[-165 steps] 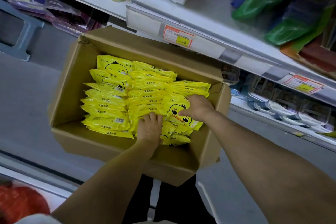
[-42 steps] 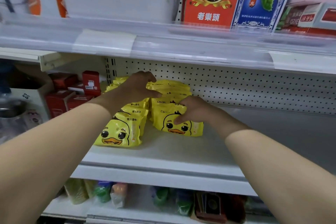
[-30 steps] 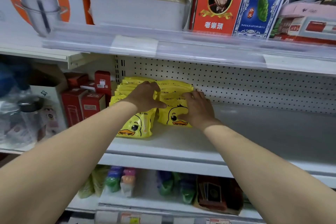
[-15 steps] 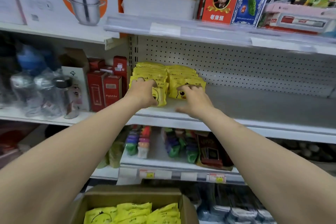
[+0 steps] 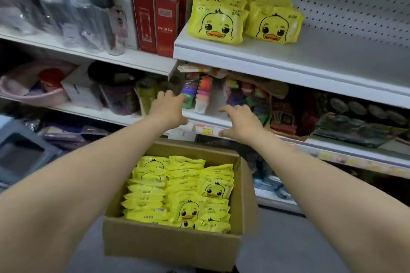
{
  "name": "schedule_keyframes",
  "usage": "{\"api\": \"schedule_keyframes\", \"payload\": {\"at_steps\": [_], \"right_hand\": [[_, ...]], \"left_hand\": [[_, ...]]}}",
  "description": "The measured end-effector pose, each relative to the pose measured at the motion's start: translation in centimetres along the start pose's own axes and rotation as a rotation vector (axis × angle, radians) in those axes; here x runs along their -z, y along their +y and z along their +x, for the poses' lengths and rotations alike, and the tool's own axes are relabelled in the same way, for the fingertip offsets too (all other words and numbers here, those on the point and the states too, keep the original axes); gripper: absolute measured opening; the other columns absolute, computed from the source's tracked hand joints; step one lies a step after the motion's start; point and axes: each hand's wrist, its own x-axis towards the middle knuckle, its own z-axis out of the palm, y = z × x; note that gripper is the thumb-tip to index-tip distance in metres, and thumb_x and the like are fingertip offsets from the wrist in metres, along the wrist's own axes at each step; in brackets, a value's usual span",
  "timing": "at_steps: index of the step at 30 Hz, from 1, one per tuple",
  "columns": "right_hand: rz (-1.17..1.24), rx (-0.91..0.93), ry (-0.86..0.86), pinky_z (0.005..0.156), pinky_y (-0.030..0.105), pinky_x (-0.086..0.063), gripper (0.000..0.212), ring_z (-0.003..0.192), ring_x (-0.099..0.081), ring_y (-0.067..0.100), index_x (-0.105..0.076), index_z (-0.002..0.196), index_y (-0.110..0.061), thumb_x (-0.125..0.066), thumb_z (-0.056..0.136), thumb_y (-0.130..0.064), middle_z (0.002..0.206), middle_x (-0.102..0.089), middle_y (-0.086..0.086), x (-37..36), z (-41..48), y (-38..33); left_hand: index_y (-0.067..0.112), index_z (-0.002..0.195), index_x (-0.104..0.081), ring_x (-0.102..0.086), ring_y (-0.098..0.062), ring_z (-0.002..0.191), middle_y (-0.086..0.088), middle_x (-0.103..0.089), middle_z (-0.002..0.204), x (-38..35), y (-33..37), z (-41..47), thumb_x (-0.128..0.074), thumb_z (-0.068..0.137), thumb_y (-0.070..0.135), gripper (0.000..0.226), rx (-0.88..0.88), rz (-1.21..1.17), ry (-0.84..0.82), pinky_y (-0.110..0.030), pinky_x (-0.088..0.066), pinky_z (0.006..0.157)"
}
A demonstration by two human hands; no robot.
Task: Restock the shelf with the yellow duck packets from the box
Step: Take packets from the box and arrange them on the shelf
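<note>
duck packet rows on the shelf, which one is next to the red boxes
The left row, whose side nearly meets the red boxes; the right row has bare shelf beyond it.

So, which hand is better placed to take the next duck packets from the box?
Right hand, probably, slightly: both hands are empty and open, but it hangs lower, nearer the duck packets in the box, than the left hand.
</note>
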Motion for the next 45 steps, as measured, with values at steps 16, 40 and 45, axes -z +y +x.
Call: {"api": "schedule_keyframes", "payload": {"at_steps": [16, 40, 45], "right_hand": [[0.142, -0.128, -0.530, 0.096, 0.036, -0.046, 0.064, 0.126, -0.050, 0.030, -0.053, 0.135, -0.021, -0.077, 0.081, -0.046, 0.135, -0.057, 0.009, -21.1, 2.2, 4.5], [0.015, -0.123, -0.589, 0.095, 0.035, -0.046, 0.053, 0.126, -0.040, 0.027, -0.051, 0.128, -0.018, -0.077, 0.083, -0.030, 0.132, -0.044, 0.009, -31.4, 5.1, 7.6], [0.114, -0.142, -0.654, 0.079, 0.030, -0.042, 0.025, 0.104, -0.053, 0.024, -0.053, 0.095, -0.021, -0.075, 0.086, -0.028, 0.112, -0.057, 0.007, -30.6, 5.5, 8.0]], "left_hand": [[0.025, 0.136, -0.049, -0.045, -0.030, 0.125, -0.009, -0.051, 0.132, -22.7, -2.4, -2.4, -0.074, 0.083, 0.040, 0.060, 0.140, -0.251, -0.503, -0.041, -0.044, 0.097], [0.013, 0.138, -0.033, -0.046, -0.028, 0.123, -0.009, -0.045, 0.135, -33.9, 0.3, -3.4, -0.070, 0.085, 0.029, 0.066, 0.004, 0.287, -0.706, -0.038, -0.039, 0.099], [0.013, 0.134, -0.042, -0.054, -0.028, 0.116, -0.010, -0.051, 0.127, -34.0, 1.0, -4.7, -0.064, 0.086, 0.005, 0.053, 0.021, 0.270, -0.727, -0.037, -0.050, 0.086]]}}
